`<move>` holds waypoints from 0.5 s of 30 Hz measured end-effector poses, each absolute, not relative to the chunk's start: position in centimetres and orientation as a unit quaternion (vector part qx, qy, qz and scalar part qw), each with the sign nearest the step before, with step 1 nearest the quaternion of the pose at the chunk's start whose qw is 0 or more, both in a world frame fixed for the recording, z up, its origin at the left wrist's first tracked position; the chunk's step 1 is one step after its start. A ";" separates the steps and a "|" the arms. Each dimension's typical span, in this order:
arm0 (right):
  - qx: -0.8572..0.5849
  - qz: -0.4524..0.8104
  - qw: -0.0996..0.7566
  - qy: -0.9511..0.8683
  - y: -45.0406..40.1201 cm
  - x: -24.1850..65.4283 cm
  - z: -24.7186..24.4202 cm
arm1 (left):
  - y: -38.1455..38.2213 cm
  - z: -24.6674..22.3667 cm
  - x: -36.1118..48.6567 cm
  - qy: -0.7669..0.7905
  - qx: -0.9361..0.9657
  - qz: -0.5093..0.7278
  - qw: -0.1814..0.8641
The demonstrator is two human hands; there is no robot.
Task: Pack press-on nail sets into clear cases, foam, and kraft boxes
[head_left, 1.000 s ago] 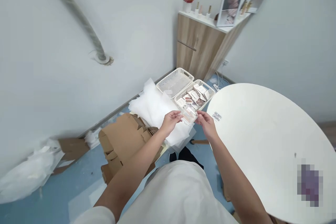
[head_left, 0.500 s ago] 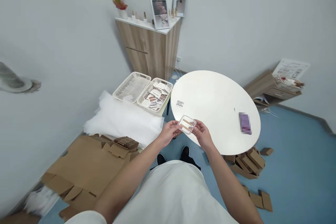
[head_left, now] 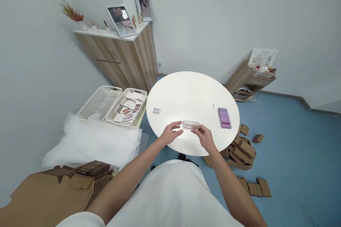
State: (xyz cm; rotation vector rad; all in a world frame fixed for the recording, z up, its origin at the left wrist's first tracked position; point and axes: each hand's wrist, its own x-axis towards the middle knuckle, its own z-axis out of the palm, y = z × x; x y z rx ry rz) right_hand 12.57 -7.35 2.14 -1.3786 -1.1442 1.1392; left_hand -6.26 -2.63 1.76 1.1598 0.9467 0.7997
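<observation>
Over the near edge of the round white table [head_left: 191, 92], my right hand [head_left: 204, 137] grips the right end of a small clear box [head_left: 190, 125] with brownish strips inside. The box is tilted, its side turned toward me. Just left of it, my left hand [head_left: 172, 133] is apart from the box, thumb and fingers spread with nothing between them. A small sheet of oval pieces [head_left: 156, 111] lies on the table's left part. At the right lies a purple, pixelated item [head_left: 225, 117], with a small dark object [head_left: 213, 106] beside it.
Two white baskets [head_left: 82, 110] stand at the left, the right one filled with packets. White wrapping sheets [head_left: 93, 143] and flattened cardboard [head_left: 45, 195] lie in front of them. Small cardboard boxes [head_left: 243, 152] are on the floor at right. A wooden cabinet [head_left: 125, 56] stands behind.
The view has shifted, with the table now further left. My left hand has let go of the clear box, which my right hand has tilted.
</observation>
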 end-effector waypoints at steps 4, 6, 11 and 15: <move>-0.541 0.554 0.486 -0.405 -6.4 14.6 1.3 | -1.9 1.3 -3.2 0.399 0.531 0.348 0.662; -0.545 0.570 0.474 -0.391 -6.1 15.7 0.8 | -1.6 1.1 -1.8 0.417 0.509 0.347 0.669; -0.578 0.481 0.452 -0.479 -6.2 19.1 0.4 | -1.1 0.5 0.7 0.448 0.473 0.312 0.691; -0.567 0.397 0.379 -0.614 -6.0 21.6 0.8 | -0.9 0.1 1.6 0.449 0.465 0.293 0.705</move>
